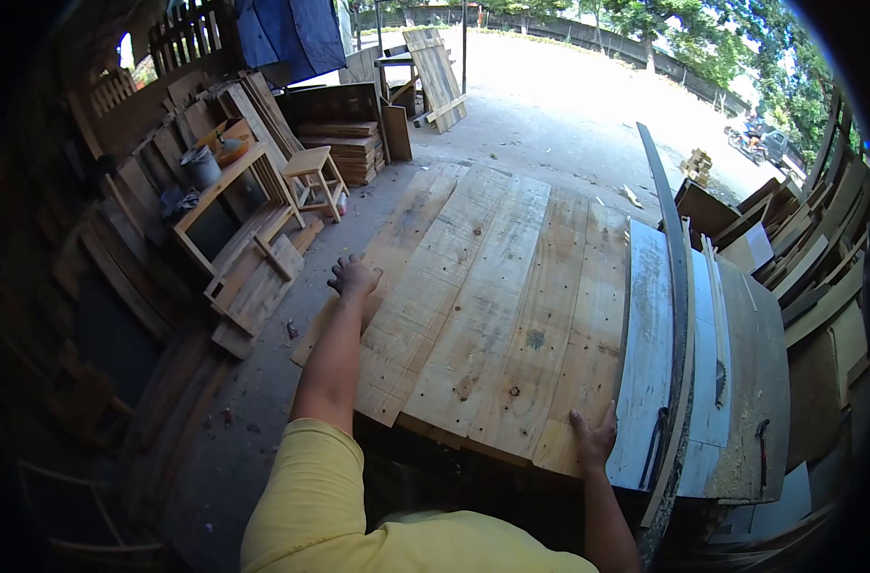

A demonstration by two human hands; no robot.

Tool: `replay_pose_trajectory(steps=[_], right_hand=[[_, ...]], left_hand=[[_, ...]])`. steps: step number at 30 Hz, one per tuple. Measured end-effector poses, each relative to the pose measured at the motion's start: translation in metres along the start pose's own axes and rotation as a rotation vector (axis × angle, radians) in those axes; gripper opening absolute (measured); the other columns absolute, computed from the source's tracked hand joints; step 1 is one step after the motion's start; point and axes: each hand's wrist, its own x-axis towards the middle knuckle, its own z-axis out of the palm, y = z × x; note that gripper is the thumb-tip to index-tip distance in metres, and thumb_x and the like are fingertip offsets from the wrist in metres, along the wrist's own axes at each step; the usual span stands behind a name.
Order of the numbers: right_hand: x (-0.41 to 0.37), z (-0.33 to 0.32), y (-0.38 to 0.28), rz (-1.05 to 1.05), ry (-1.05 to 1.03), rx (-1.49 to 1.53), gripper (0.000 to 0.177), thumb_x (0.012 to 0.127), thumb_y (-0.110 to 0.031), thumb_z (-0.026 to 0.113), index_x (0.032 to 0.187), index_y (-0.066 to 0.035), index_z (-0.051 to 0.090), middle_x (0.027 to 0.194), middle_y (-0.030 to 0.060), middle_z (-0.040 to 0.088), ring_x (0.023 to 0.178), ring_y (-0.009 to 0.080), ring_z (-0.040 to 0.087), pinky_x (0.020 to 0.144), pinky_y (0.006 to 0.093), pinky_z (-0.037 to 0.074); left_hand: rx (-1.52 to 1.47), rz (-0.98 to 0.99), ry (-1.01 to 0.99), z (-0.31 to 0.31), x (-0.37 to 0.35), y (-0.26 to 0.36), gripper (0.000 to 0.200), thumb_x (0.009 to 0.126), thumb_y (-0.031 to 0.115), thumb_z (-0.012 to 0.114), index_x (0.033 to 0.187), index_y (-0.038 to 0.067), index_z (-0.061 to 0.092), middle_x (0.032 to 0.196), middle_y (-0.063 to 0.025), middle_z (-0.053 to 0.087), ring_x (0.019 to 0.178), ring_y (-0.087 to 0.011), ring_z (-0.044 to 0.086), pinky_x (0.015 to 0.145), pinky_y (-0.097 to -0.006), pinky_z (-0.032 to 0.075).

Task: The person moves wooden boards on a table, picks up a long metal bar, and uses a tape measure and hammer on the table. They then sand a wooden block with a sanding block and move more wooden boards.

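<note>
A broad panel of pale wooden planks (492, 286), dotted with dark nail or screw marks, lies in front of me. My left hand (354, 275) rests at its left side, fingers spread over the outer plank (406, 222). At the near right corner is my right hand (595, 437), thumb and fingers apart, touching the panel's front part. Neither hand appears to hold anything, though the undersides of the fingers are hidden. A few plank ends along the near edge are uneven.
Right of the panel run a long dark beam (678, 286) and whitish boards (648, 325). A hammer (762, 454) lies farther right. On the left stand a stool (311, 164), a wooden bench (226, 186) with a bucket (201, 166), and stacked lumber (344, 148).
</note>
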Motion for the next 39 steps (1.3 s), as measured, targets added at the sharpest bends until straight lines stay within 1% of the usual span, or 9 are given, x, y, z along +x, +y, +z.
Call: replay_pose_trajectory(steps=[4,9,11,13,18,21,27,34,39], right_hand=[[0.000,0.001,-0.001,0.011,-0.048,0.008,0.095,0.074,-0.036,0.083,0.141,0.011,0.035,0.137,0.0304,0.047,0.128,0.0412,0.047,0.109,0.0420,0.036],[0.004,0.006,0.011,-0.037,-0.006,0.025,0.096,0.075,-0.039,0.082,0.141,0.011,0.035,0.137,0.0304,0.047,0.129,0.0406,0.045,0.110,0.0420,0.034],[0.004,0.006,0.009,-0.061,-0.028,-0.003,0.095,0.075,-0.039,0.082,0.141,0.011,0.035,0.137,0.0301,0.046,0.130,0.0400,0.044,0.111,0.0414,0.033],[0.005,0.007,0.013,-0.085,0.005,0.012,0.094,0.076,-0.039,0.082,0.141,0.011,0.035,0.138,0.0297,0.046,0.130,0.0394,0.043,0.112,0.0409,0.031],[0.004,0.006,0.013,-0.116,0.019,-0.067,0.090,0.078,-0.037,0.080,0.139,0.014,0.037,0.139,0.0304,0.045,0.133,0.0387,0.041,0.114,0.0410,0.028],[0.005,0.010,0.014,-0.110,0.022,-0.001,0.089,0.078,-0.038,0.080,0.138,0.013,0.038,0.139,0.0299,0.045,0.133,0.0388,0.041,0.114,0.0411,0.027],[0.003,0.009,0.012,-0.118,0.053,-0.095,0.090,0.077,-0.039,0.081,0.138,0.012,0.039,0.140,0.0287,0.045,0.134,0.0384,0.040,0.114,0.0409,0.027],[0.008,0.011,0.017,-0.077,0.040,-0.043,0.089,0.077,-0.039,0.080,0.138,0.012,0.040,0.140,0.0293,0.045,0.134,0.0388,0.040,0.114,0.0407,0.027],[0.008,0.013,0.023,-0.070,0.036,-0.021,0.090,0.077,-0.039,0.080,0.139,0.012,0.039,0.140,0.0294,0.045,0.134,0.0386,0.041,0.114,0.0402,0.028]], left_hand=[[-0.076,-0.005,0.089,-0.011,-0.021,-0.097,0.082,0.076,0.059,0.069,0.137,0.009,0.046,0.139,-0.0155,0.045,0.129,-0.0350,0.045,0.102,-0.0539,0.040],[-0.228,-0.308,-0.077,-0.011,-0.083,-0.247,0.086,0.076,0.069,0.065,0.124,-0.001,0.056,0.122,-0.0201,0.061,0.110,-0.0345,0.061,0.094,-0.0464,0.048],[-0.709,-0.497,-0.550,0.003,-0.112,-0.268,0.094,0.074,0.077,0.062,0.120,-0.005,0.060,0.115,-0.0208,0.065,0.106,-0.0303,0.064,0.092,-0.0447,0.048],[-0.883,-0.317,-0.527,-0.003,-0.158,-0.244,0.092,0.072,0.078,0.064,0.120,-0.001,0.063,0.110,-0.0161,0.067,0.097,-0.0253,0.066,0.084,-0.0418,0.052],[-0.801,-0.137,-0.438,-0.016,-0.164,-0.233,0.077,0.067,0.067,0.078,0.104,-0.001,0.071,0.095,-0.0126,0.071,0.080,-0.0211,0.068,0.072,-0.0339,0.054],[-0.589,0.027,-0.332,-0.055,-0.166,-0.220,0.071,0.066,0.060,0.081,0.101,0.000,0.072,0.090,-0.0138,0.072,0.076,-0.0238,0.069,0.071,-0.0363,0.053],[-0.058,0.126,-0.025,-0.098,-0.200,-0.176,0.056,0.068,0.050,0.081,0.099,0.005,0.071,0.090,-0.0194,0.070,0.083,-0.0337,0.069,0.075,-0.0435,0.052],[-0.003,0.112,0.033,-0.135,-0.205,-0.169,0.042,0.077,0.040,0.077,0.101,0.007,0.066,0.091,-0.0191,0.070,0.091,-0.0364,0.068,0.080,-0.0466,0.053],[0.061,0.297,0.028,-0.129,-0.220,-0.171,0.041,0.077,0.039,0.077,0.099,0.006,0.068,0.090,-0.0204,0.069,0.090,-0.0367,0.067,0.080,-0.0461,0.052]])
